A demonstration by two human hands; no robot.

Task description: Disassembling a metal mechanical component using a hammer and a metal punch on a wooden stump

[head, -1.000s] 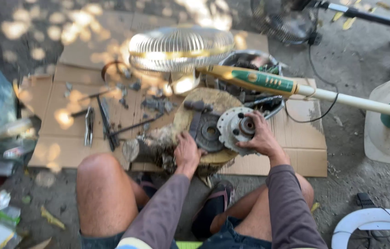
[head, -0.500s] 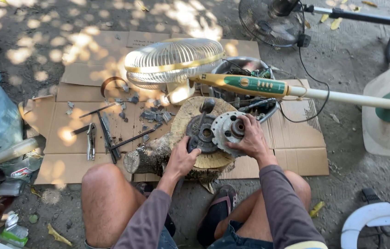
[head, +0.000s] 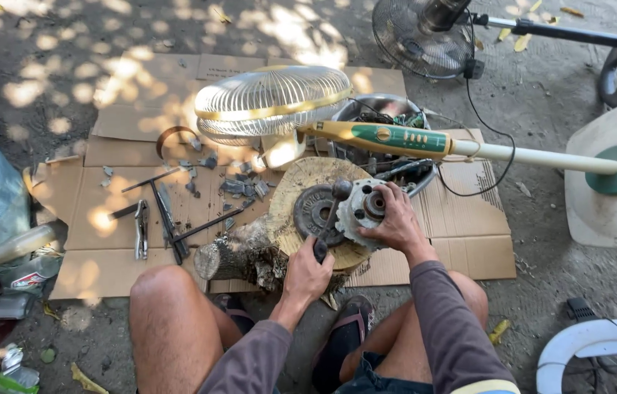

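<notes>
Head view: left hand [head: 308,273] grips hammer [head: 330,219]; right hand [head: 394,222] clasps motor housing [head: 362,211]

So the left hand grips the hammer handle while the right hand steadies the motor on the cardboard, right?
Not quite. In the head view the right hand steadies the motor on the stump, not on the cardboard. The left hand does grip the hammer handle.

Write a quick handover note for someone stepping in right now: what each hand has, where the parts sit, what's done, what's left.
Left hand grips the handle of a hammer, its head beside the motor.
Right hand holds the fan motor steady on the log stump, next to a dark iron disc.
Done: motor is out of its fan; broken bits litter the cardboard, pliers too.
Left: motor looks still assembled.
</notes>
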